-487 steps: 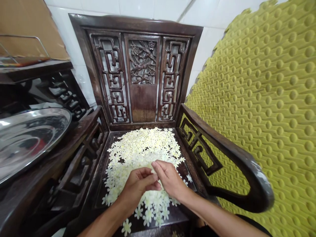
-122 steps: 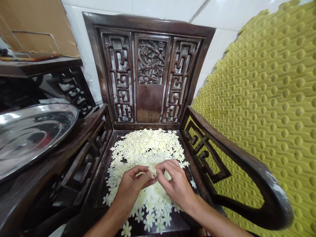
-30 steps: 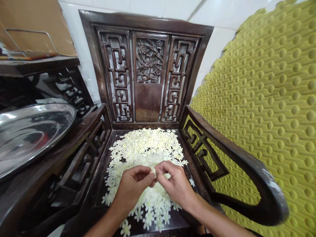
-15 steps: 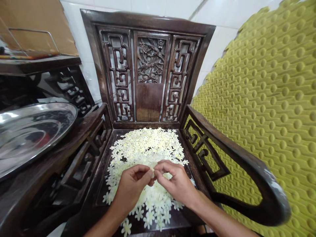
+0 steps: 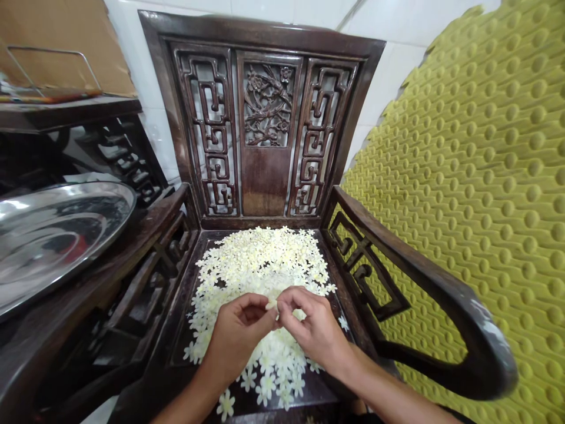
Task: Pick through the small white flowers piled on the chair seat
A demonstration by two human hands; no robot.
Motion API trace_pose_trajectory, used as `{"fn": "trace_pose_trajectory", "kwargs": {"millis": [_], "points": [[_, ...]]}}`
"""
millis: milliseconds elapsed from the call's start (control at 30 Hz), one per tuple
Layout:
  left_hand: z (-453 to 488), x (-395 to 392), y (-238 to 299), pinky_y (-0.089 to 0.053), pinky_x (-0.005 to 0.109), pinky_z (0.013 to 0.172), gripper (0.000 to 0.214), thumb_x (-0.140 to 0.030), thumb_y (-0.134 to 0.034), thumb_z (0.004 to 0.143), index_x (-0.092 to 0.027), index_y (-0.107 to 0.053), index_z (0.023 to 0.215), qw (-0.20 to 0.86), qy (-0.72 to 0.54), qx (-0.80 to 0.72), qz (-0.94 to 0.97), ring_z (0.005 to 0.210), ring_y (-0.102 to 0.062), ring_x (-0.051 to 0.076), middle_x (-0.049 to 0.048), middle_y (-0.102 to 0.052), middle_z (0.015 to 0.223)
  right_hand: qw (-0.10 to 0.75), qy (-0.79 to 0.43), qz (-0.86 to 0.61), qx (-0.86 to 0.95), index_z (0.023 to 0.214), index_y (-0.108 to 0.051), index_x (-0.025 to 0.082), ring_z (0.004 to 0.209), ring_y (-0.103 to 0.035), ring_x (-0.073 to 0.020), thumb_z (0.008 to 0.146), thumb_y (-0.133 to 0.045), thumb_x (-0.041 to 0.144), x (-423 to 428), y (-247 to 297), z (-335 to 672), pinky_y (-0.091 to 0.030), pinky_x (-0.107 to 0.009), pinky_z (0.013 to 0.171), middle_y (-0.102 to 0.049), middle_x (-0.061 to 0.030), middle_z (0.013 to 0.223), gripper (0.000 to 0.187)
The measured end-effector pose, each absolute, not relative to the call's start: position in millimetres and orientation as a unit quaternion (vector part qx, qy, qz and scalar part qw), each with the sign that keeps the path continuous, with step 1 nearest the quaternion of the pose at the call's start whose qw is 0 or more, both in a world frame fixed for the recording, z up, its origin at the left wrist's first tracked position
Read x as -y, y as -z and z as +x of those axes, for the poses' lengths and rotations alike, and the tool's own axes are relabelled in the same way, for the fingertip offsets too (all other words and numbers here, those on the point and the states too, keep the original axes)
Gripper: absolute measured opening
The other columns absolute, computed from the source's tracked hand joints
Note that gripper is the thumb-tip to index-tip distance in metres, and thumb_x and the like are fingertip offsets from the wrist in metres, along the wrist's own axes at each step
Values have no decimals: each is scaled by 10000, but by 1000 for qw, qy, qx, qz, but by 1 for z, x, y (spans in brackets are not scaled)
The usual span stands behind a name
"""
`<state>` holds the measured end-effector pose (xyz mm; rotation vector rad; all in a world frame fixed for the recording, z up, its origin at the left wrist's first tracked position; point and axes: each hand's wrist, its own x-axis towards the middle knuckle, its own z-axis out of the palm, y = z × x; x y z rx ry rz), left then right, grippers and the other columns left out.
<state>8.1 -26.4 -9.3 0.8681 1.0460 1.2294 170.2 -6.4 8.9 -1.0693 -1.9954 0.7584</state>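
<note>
White tiled wall [image 5: 265, 10] behind; dark carved chair [image 5: 267, 182] facing us. Yellow studded mat [image 5: 477, 165] fills the right side of the view; shiny metal tray [image 5: 126, 203] sits beside or partly over the left armrest [image 5: 161, 221], support unclear. On the chair seat [image 5: 318, 396] we log a broad spread of pale flowers [image 5: 269, 250], dense toward the backrest, thinner at the front.

Hands: both grasping. Left hand [image 5: 238, 330] has thumb and fingertips closed on a held flower [image 5: 271, 304]; right hand [image 5: 312, 330] pinches it from the opposite side. Flower sits between the two sets of fingertips, above the middle of the spread. Whether it is one bloom or several pressed together, we cannot tell.

Risks, our judgement: petals look thin, so too hard a pinch, or the hands pulling against each other, could bruise or tear them. Should both grips slacken, the flower would drop among near-identical ones and be hard to find. Lowered wrists could sweep the front blooms off the seat; the stray flower [image 5: 226, 405] nearest the front edge seems most exposed. A lone flower [image 5: 343, 323] by the right side could slip through the open armrest lattice [image 5: 364, 271] if nudged.
</note>
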Motion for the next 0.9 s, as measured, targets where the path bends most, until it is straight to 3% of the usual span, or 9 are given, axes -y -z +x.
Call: {"fn": "trace_pose_trajectory", "kwargs": {"millis": [300, 900], "points": [[4, 25, 5, -563, 293, 649, 186, -270, -796, 726, -141, -663, 737, 624, -515, -451, 377, 575, -686, 164, 20, -726, 597, 354, -390, -430, 734, 812, -630, 181, 709, -624, -144, 964, -519, 228, 9, -6, 170, -461, -230, 615, -668, -19, 744, 194], [3, 26, 6, -561, 280, 673, 230, -330, -834, 708, -138, -715, 752, 627, -516, -443, 381, 643, -690, 167, 22, -723, 667, 372, -331, -423, 757, 773, -592, 194, 723, -596, -165, 940, -516, 228, 7, -7, 170, -464, -263, 658, -635, -22, 722, 187]]}}
